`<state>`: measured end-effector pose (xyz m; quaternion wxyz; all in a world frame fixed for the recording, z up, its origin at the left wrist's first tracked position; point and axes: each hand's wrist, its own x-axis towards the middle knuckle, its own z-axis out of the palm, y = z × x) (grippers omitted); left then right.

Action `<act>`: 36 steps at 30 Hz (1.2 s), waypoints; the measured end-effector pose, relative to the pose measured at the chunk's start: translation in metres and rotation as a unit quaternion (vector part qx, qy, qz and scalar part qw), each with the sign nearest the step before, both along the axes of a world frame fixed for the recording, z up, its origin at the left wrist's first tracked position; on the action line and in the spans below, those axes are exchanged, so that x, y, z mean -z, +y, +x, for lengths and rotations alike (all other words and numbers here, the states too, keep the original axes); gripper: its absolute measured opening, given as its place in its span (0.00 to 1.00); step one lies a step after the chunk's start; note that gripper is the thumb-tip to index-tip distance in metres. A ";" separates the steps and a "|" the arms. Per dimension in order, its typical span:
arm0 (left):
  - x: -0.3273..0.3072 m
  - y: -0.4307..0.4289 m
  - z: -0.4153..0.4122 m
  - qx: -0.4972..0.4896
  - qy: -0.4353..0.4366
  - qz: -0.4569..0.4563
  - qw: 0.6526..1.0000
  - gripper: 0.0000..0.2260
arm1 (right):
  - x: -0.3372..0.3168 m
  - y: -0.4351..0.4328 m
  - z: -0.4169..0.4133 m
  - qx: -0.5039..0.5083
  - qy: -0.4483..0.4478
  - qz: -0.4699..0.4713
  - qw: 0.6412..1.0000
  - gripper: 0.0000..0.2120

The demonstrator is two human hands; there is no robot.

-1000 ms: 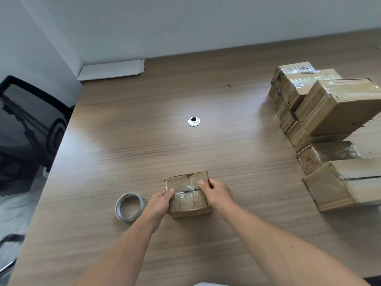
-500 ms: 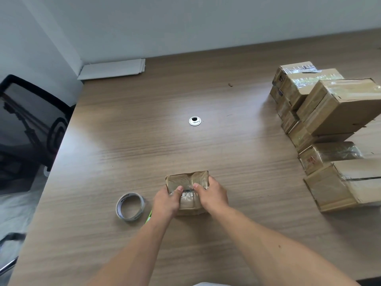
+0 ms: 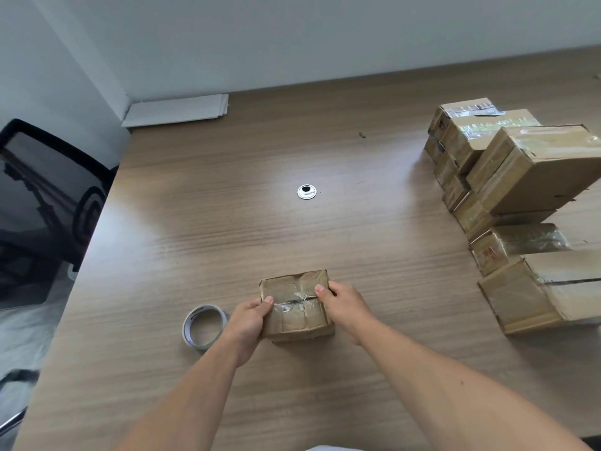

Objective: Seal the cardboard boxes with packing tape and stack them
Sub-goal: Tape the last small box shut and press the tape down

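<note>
A small brown cardboard box (image 3: 294, 304) sits on the wooden table (image 3: 227, 222) near its front edge. Clear tape runs across its top seam, wrinkled at the middle. My left hand (image 3: 248, 320) grips the box's left side, thumb pressed on the tape's left end. My right hand (image 3: 346, 305) holds the right side, thumb on the tape's right end. A roll of clear packing tape (image 3: 204, 326) lies flat just left of my left hand. Several taped boxes (image 3: 507, 170) are stacked at the right, with two more boxes (image 3: 540, 288) in front of them.
A round cable grommet (image 3: 306, 192) is set in the table's middle. A flat white stack of card (image 3: 177, 110) lies at the back left corner by the wall. A black mesh chair (image 3: 42, 196) stands off the table's left edge.
Half a second ago both thumbs met at the middle of the tape on the box top. They have slid apart to the box's left and right edges.
</note>
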<state>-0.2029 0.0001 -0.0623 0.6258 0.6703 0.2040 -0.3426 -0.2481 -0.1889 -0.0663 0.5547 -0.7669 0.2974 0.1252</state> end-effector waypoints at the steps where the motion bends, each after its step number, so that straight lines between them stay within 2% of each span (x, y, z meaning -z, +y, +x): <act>1: 0.000 0.000 0.000 -0.003 0.005 0.007 1.000 0.15 | -0.004 0.000 0.000 0.002 0.004 -0.004 1.000 0.13; 4: 0.003 -0.005 0.002 0.012 -0.044 0.091 0.995 0.21 | -0.008 0.003 0.001 0.019 0.015 -0.010 1.000 0.18; 7: 0.004 -0.017 -0.008 0.065 -0.137 0.220 0.964 0.27 | -0.008 0.016 0.005 0.018 0.023 -0.046 0.999 0.23; 10: 0.004 -0.024 -0.014 0.068 -0.171 0.266 0.946 0.21 | -0.005 0.029 0.005 0.034 0.021 -0.075 0.996 0.26; 12: 0.002 -0.024 -0.014 0.087 -0.185 0.277 0.939 0.20 | -0.004 0.031 0.004 0.038 0.017 -0.087 0.995 0.24; 17: 0.004 -0.019 -0.007 0.118 -0.213 0.262 0.934 0.16 | -0.009 0.024 0.002 0.023 -0.001 -0.100 0.995 0.14; 20: 0.010 -0.010 -0.004 0.112 -0.194 0.231 0.947 0.22 | -0.008 0.018 0.001 0.010 -0.013 -0.091 0.996 0.10; 21: 0.015 -0.007 -0.004 0.103 -0.188 0.213 0.953 0.22 | -0.007 0.015 0.000 0.007 -0.015 -0.083 0.996 0.09; 25: 0.021 -0.002 -0.004 0.037 -0.110 0.074 0.990 0.09 | -0.008 0.008 -0.003 -0.009 -0.021 -0.068 0.997 0.06; 29: 0.015 0.000 -0.004 0.007 -0.055 0.006 0.998 0.10 | -0.004 0.004 -0.003 -0.008 -0.024 -0.003 1.000 0.08; 32: 0.013 0.002 0.000 0.017 -0.027 0.018 0.999 0.10 | -0.006 0.001 -0.002 -0.006 -0.022 0.036 0.999 0.13; 36: 0.010 -0.009 0.006 0.035 -0.068 0.131 0.988 0.18 | -0.008 0.003 0.002 0.002 0.015 -0.019 1.000 0.18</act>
